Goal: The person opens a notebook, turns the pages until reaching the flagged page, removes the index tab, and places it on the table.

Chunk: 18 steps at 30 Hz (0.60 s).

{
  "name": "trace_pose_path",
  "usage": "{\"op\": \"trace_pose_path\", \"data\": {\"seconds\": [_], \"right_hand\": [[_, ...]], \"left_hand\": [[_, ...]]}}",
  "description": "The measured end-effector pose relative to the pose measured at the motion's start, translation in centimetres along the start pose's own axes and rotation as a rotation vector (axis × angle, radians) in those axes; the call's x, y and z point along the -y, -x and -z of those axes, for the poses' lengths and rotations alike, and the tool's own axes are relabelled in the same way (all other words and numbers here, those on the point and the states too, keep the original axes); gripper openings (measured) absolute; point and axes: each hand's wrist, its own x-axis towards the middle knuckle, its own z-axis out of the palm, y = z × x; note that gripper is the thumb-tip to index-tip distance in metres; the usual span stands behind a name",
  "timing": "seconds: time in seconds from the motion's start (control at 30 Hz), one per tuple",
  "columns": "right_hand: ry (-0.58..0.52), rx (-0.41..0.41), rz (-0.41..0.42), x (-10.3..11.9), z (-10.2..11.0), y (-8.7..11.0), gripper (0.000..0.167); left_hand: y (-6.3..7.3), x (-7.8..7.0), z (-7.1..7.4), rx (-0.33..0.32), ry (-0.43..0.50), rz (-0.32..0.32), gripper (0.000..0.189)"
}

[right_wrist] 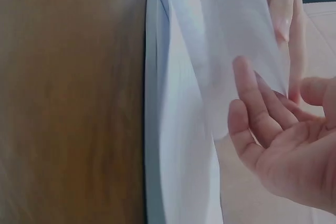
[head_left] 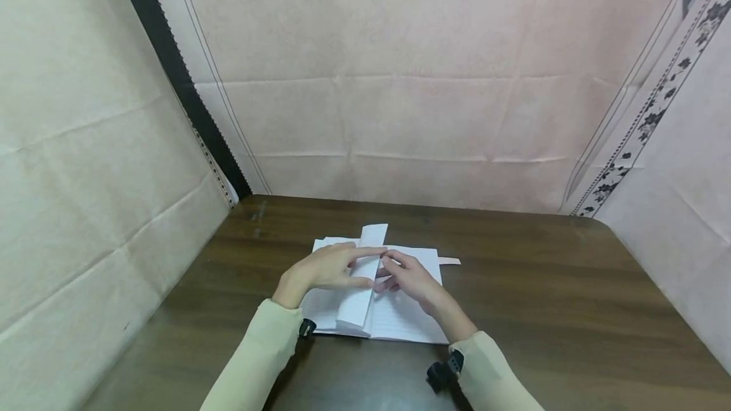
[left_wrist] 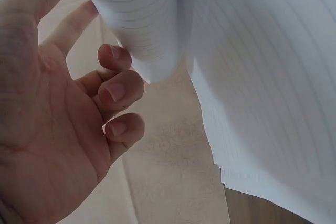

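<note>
An open notebook [head_left: 408,322] with lined white pages lies on the table. From its middle a page [head_left: 356,306] stands up and curves over, its top end jutting past the notebook's far edge. My left hand [head_left: 331,266] reaches across this page and holds it at the free edge with thumb and index finger; the other fingers [left_wrist: 122,90] curl loosely beside it. Opposite, my right hand [head_left: 408,276] is at the same edge, its fingers [right_wrist: 252,98] loosely bent against the page and its thumb apart from them. The two hands' fingertips nearly meet at the far part of the edge.
A pale strip [head_left: 449,260] sticks out from the notebook's right side. The brown wooden table [head_left: 531,284] extends around it. Light cloth hangs [head_left: 400,113] behind the table and along both sides. Dark wrist bands [head_left: 445,371] with cameras sit below the hands.
</note>
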Motion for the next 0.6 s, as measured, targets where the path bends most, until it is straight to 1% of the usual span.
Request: {"op": "trace_pose_path", "data": {"seconds": [0.13,0.23,0.3,0.37,0.47,0.53,0.6], "right_hand": [[0.11,0.057,0.012,-0.1,0.8,0.3,0.039],[0.224,0.094,0.055,-0.1,1.7,0.5,0.036],[0.326,0.104,0.098,-0.2,2.5,0.6,0.033],[0.442,0.097,0.132,-0.3,3.5,0.8,0.031],[0.587,0.062,0.135,-0.9,5.3,1.1,0.032],[0.64,0.036,0.112,-1.4,6.5,1.2,0.034],[0.662,0.012,0.085,-1.8,7.5,1.5,0.037]], "left_hand": [[0.2,0.1,0.1,-0.006,-0.001,0.041,0.064],[0.3,0.2,0.0,-0.014,0.008,0.063,0.06],[0.2,0.3,0.0,-0.016,0.003,0.075,0.059],[0.3,0.4,0.0,-0.011,0.003,0.077,0.059],[0.3,0.4,0.0,-0.004,0.001,0.08,0.059],[0.5,0.5,0.0,0.001,0.003,0.091,0.058],[0.6,0.5,0.1,0.012,-0.008,0.117,0.055]]}}
